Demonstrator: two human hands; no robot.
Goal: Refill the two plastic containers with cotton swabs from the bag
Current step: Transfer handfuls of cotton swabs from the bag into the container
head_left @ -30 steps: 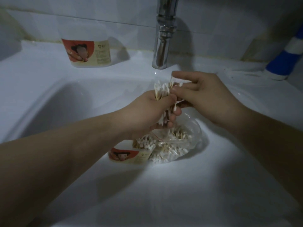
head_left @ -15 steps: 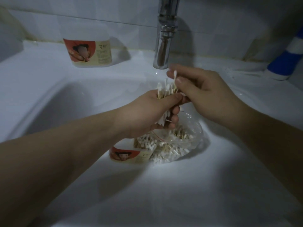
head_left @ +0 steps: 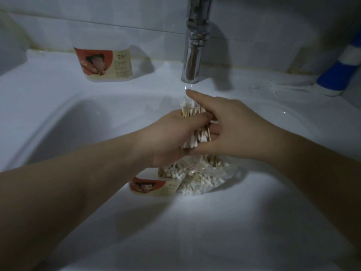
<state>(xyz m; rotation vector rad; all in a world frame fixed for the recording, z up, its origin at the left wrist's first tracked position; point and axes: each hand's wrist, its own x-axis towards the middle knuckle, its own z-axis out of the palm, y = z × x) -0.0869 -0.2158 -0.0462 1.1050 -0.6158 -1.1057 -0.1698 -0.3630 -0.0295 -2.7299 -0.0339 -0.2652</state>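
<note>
My left hand (head_left: pixel 172 137) is closed around a bundle of wooden-stick cotton swabs (head_left: pixel 197 133), held upright over the basin. My right hand (head_left: pixel 230 126) wraps the same bundle from the right, thumb under the lower tips and fingers across the upper ends. Directly beneath lies a clear plastic bag (head_left: pixel 207 178) full of swabs. A plastic container with a red-and-cream label (head_left: pixel 154 187) lies beside the bag, partly under my left wrist. A second container with the same label (head_left: pixel 103 63) stands on the sink's back ledge at the left.
Everything sits in a white sink (head_left: pixel 58 122). A chrome tap (head_left: pixel 193 47) hangs just beyond my hands. A blue-and-white object (head_left: pixel 340 75) leans at the back right corner. The light is dim.
My right hand has dropped from pinching a few swabs above the bundle to clasping the whole bundle, thumb below it. My left hand has kept its grip.
</note>
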